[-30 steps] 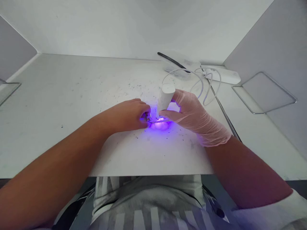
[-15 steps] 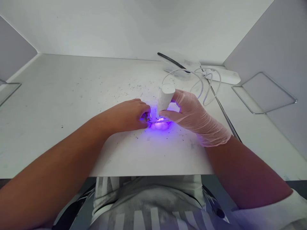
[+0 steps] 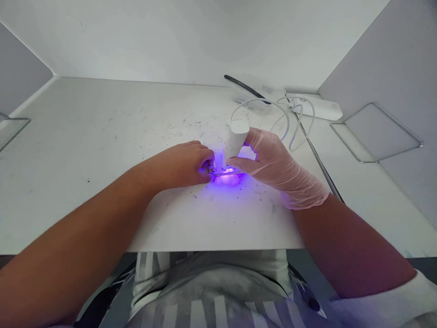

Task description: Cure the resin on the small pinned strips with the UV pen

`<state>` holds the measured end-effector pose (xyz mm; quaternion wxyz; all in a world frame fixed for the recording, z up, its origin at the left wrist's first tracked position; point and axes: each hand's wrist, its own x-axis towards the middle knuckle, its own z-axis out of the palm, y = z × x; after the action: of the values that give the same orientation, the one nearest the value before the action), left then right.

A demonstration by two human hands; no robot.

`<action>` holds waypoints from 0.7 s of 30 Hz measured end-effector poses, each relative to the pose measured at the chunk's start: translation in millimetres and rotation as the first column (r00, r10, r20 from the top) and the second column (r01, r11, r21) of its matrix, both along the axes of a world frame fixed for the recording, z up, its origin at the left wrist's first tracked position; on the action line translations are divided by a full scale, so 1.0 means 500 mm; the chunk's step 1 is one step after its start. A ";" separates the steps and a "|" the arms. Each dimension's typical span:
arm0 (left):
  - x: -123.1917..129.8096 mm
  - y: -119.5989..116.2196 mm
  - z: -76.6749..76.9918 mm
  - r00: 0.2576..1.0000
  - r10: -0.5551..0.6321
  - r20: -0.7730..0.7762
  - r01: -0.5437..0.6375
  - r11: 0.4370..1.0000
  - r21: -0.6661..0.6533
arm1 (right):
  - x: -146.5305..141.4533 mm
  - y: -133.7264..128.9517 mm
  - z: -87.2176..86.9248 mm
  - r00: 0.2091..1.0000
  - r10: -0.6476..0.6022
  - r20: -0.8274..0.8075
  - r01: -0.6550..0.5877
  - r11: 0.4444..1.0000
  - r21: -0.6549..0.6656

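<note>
UV lamp (image 3: 235, 140) stands near-upright over the surface (image 3: 218, 223), the grip of my right hand (image 3: 273, 157) closed round it; probably light and rigid, smooth enough to slip, best held mid-body; my left hand (image 3: 186, 165) pinches a shiny piece (image 3: 212, 167), mostly hidden

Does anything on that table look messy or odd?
Yes: dark specks lie scattered across the white table, like stray debris. Also, only the right hand wears a glove; the left hand is bare.
</note>
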<state>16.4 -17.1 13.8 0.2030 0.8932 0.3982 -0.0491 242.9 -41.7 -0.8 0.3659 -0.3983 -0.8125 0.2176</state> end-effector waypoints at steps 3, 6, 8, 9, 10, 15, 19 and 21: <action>0.000 0.000 0.000 1.000 0.002 0.002 -0.002 1.000 -0.004 | 0.001 -0.001 -0.002 1.000 0.005 -0.006 -0.005 1.000 -0.001; 0.001 -0.001 0.002 1.000 0.009 -0.009 -0.009 1.000 -0.009 | 0.002 -0.001 -0.003 1.000 0.002 -0.003 -0.002 1.000 -0.013; 0.001 -0.002 0.002 1.000 0.012 -0.013 -0.012 1.000 -0.009 | 0.002 -0.001 -0.003 1.000 0.001 -0.005 -0.002 1.000 -0.016; 0.001 -0.002 0.002 1.000 0.011 -0.011 -0.011 1.000 -0.009 | 0.002 -0.001 -0.003 1.000 0.001 -0.006 -0.001 1.000 -0.017; 0.001 -0.001 0.002 1.000 0.010 -0.009 -0.010 1.000 -0.009 | 0.001 -0.001 -0.002 1.000 0.001 -0.005 -0.001 1.000 -0.020; 0.001 0.000 0.003 1.000 0.003 0.008 -0.003 1.000 -0.010 | 0.000 -0.002 0.000 1.000 0.016 -0.015 -0.016 0.999 -0.030; 0.003 -0.001 0.005 1.000 0.008 0.001 -0.008 1.000 -0.021 | 0.003 -0.003 -0.002 1.000 0.022 -0.017 -0.022 1.000 -0.021; 0.003 -0.002 0.006 1.000 0.006 0.001 -0.006 1.000 -0.025 | 0.003 -0.003 -0.003 1.000 0.014 -0.009 -0.014 1.000 -0.018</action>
<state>17.8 -18.1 16.7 0.2148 0.8894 0.4001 -0.0529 244.5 -43.1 -2.1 0.3642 -0.3949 -0.8117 0.2294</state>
